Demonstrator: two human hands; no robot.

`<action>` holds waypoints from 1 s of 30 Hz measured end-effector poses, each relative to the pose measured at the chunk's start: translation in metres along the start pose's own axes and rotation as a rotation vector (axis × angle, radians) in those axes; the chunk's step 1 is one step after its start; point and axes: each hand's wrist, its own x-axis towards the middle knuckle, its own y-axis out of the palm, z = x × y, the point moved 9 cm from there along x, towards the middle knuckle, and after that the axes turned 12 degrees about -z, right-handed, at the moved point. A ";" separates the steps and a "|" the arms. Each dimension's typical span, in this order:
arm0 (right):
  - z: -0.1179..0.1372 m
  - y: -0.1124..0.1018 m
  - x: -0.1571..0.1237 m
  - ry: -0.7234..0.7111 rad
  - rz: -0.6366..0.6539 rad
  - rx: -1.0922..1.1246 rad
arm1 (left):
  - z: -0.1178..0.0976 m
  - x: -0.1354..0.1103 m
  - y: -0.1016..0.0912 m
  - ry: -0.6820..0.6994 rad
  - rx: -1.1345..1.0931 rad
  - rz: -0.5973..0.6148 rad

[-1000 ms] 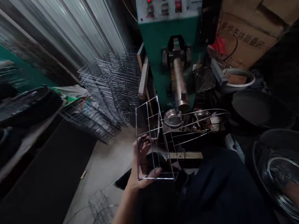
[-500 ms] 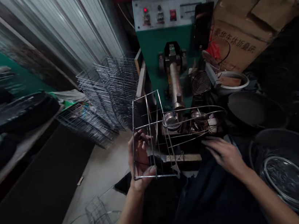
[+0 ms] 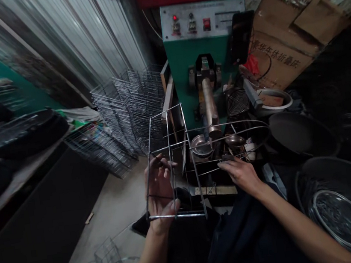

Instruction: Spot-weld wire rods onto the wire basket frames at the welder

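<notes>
Right hand has moved in from over the dark tub toward the wire work, and the rectangular steel-wire frame now sits tilted a little further, its lower bar running nearly level. Left hand grips the frame at its near end, fingers spread up behind the wires, thumb curled in by the lower bar. Right hand is relaxed and open, fingers loosely together and reaching out; its fingertips are at the long curved wire rods running from the frame, though contact cannot be told. Frame held just in front of the green welding machine, which carries a pale control panel and a copper-coloured cylindrical ram. Two small shiny steel bowls show through the wires at the machine's foot. Left of the machine: tall stack of grey wire racks. Right of it: round black pan, and below that a large dark tub holding bright metal rings. Loose wire baskets lie on the concrete floor, lower left of the machine.
</notes>
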 end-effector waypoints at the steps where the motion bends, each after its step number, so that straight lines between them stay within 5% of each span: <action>1: 0.001 -0.002 0.002 -0.014 -0.018 0.013 | 0.001 0.001 -0.001 0.002 0.004 -0.011; 19: -0.003 0.002 0.025 -0.050 -0.008 0.076 | -0.010 0.018 0.004 0.076 0.020 -0.075; 30: -0.014 0.011 0.041 -0.047 0.050 0.018 | 0.005 0.040 -0.007 0.061 -0.042 -0.164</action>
